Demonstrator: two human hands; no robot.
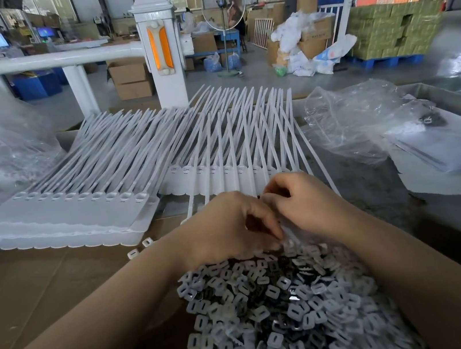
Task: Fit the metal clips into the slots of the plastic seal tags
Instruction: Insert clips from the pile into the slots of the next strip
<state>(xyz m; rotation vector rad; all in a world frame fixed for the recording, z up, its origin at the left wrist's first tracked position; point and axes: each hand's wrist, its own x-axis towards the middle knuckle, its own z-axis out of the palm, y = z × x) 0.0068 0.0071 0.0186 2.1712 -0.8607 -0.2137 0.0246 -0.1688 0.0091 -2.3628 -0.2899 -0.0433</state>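
Just beyond the heap of metal clips (276,302), seen from the head camera, both hands meet at its far edge. The left hand (226,229) and the right hand (303,202) have their fingers curled and seem to pinch the clear bag (288,233) that holds the clips; whether either hand also holds a clip I cannot tell.

Farther from the clips, two stacks of plastic seal tags lie on the cardboard table (31,296): the left stack (72,211) with its open slots in a row, the right stack (223,172) just past the hands, straps fanned away. A few stray clips (139,247) lie between the left stack and the heap.

By my judgement this is the supply step, opening the bag or picking from it. Next calls for one clip, turned to match a slot and pressed in squarely.
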